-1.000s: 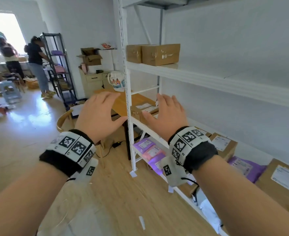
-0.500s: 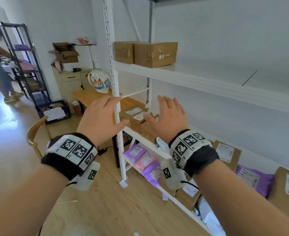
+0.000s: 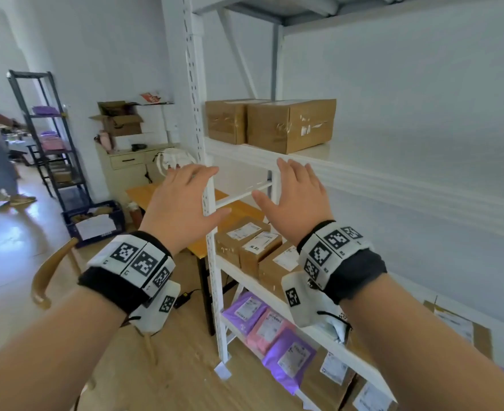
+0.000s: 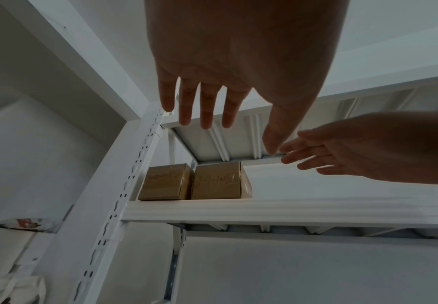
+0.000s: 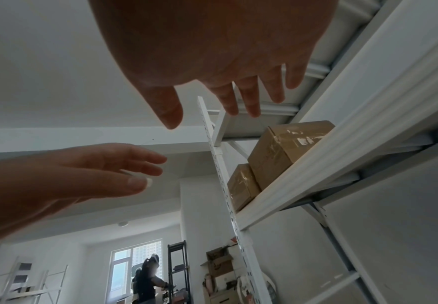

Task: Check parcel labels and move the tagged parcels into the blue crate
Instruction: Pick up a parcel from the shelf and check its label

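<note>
At about nine o'clock in the head view a blue crate [image 3: 95, 225] sits on the floor beside a black rack [image 3: 49, 137], with cardboard and paper inside it, well apart from both hands. Toward the centre, the left hand [image 3: 182, 203] is raised palm-away with its fingers straight and spread, holding nothing, in front of the white upright post [image 3: 199, 114] of the shelving. Just past it, at about one o'clock from that hand, two taped cardboard boxes [image 3: 271, 124] stand side by side, touching, on the upper shelf [image 3: 363, 176]. The right hand [image 3: 296, 200] hovers below the front edge of that shelf, fingers likewise extended and loosely apart, gripping nothing. At five o'clock, labelled brown parcels [image 3: 252, 247] sit on the middle shelf, and purple and pink mailer bags [image 3: 270, 327] with white labels lie on the one beneath; what the labels say is too small to read.
</note>
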### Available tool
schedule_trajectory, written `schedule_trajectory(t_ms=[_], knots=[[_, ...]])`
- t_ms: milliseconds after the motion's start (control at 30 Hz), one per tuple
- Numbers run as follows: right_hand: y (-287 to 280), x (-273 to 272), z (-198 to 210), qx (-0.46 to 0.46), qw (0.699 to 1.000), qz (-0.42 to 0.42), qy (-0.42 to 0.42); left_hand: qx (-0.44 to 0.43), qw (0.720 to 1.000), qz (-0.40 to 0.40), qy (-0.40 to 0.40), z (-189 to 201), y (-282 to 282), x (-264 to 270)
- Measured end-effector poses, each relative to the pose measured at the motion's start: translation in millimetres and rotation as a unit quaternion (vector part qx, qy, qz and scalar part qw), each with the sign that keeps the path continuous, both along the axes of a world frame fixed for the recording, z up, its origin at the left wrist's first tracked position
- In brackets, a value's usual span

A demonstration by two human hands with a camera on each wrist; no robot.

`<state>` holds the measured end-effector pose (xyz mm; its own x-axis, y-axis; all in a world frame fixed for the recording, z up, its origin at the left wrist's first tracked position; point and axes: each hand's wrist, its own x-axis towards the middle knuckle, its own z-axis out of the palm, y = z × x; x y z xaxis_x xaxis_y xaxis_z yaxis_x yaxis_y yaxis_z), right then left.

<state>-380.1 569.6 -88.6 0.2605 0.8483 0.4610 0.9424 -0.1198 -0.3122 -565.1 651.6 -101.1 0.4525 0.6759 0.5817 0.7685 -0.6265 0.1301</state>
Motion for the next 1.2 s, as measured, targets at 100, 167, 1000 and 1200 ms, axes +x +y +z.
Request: schedule_trajectory(t_ms=[100,167,1000,1200], knots=[[16,13,-2,0.003,1.0,-0.021,0.002,0.001,1.0,-0.026,-0.009,5,24,19],[27,23,-1,0.015,0.999,-0.04,0.0,0.006,0.999,-0.052,-0.012,8,40,33],[178,55,45,0.172,0.956,-0.22,0.092,0.148,0.97,-0.19,0.035,97,268,137],[188,57,56,0.173,0.957,-0.174,0.157,0.14,0.966,-0.215,0.028,92,265,139]])
